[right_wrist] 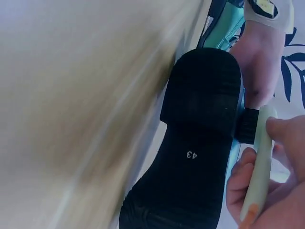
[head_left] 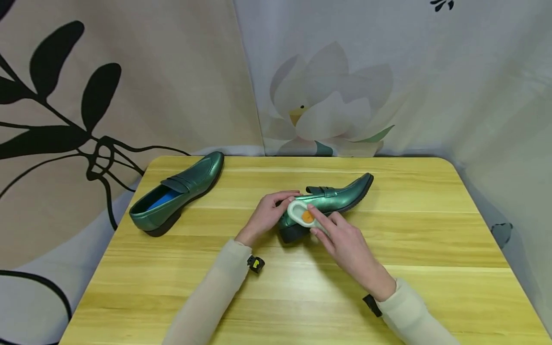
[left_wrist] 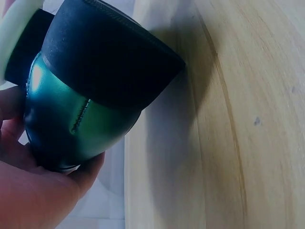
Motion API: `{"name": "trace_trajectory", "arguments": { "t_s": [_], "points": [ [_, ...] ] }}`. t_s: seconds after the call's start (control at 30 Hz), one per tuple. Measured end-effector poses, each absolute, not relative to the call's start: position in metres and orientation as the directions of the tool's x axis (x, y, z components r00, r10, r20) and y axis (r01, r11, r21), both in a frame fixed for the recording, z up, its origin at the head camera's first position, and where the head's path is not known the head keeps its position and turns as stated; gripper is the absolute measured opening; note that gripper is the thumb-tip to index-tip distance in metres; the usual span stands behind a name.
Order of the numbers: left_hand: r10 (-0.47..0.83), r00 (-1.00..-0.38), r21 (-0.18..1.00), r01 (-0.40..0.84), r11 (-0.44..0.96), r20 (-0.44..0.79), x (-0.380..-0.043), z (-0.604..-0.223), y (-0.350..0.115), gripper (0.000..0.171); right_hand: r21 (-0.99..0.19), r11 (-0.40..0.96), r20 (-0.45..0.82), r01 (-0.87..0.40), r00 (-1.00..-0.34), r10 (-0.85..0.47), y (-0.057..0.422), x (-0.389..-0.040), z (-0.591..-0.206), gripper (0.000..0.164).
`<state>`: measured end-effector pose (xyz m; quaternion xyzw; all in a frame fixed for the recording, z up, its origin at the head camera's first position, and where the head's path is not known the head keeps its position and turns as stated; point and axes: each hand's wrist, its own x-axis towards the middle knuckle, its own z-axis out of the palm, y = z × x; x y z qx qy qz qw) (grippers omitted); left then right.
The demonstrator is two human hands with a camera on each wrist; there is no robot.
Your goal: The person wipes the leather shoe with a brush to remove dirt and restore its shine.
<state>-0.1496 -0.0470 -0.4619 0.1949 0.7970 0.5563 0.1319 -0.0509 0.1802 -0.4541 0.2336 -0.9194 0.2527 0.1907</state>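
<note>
My left hand (head_left: 268, 213) grips a metallic green loafer (head_left: 345, 197) around its heel opening, with fingers along the rim. The loafer is tilted over, and its black sole (right_wrist: 195, 152), marked 43, faces the right wrist camera. In my right hand (head_left: 347, 239) is a white-handled brush (right_wrist: 261, 164) with an orange spot. The dark bristles (right_wrist: 247, 126) press against the side of the loafer near the heel. From the left wrist view, the black heel (left_wrist: 109, 57) and the seamed green back show above my left hand's thumb and fingers.
The matching green loafer (head_left: 183, 187), with a blue insole, stands upright at the table's back left. Beneath everything is a yellowish wooden table (head_left: 293, 297). Patterned cloth (head_left: 172, 86) hangs behind and at the sides.
</note>
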Motion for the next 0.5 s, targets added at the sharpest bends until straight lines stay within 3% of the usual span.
{"name": "trace_trajectory", "arguments": {
  "t_s": [0.3, 0.5],
  "points": [
    [0.421, -0.904, 0.932, 0.214, 0.292, 0.076, -0.148, -0.464, -0.044, 0.029, -0.425, 0.837, 0.447, -0.344, -0.884, -0.136, 0.197, -0.061, -0.448, 0.061],
    [0.408, -0.907, 0.932, 0.233, 0.279, 0.105, -0.147, -0.465, -0.041, 0.028, -0.411, 0.821, 0.433, -0.396, -0.878, -0.206, 0.188, -0.056, -0.450, 0.063]
  ]
}}
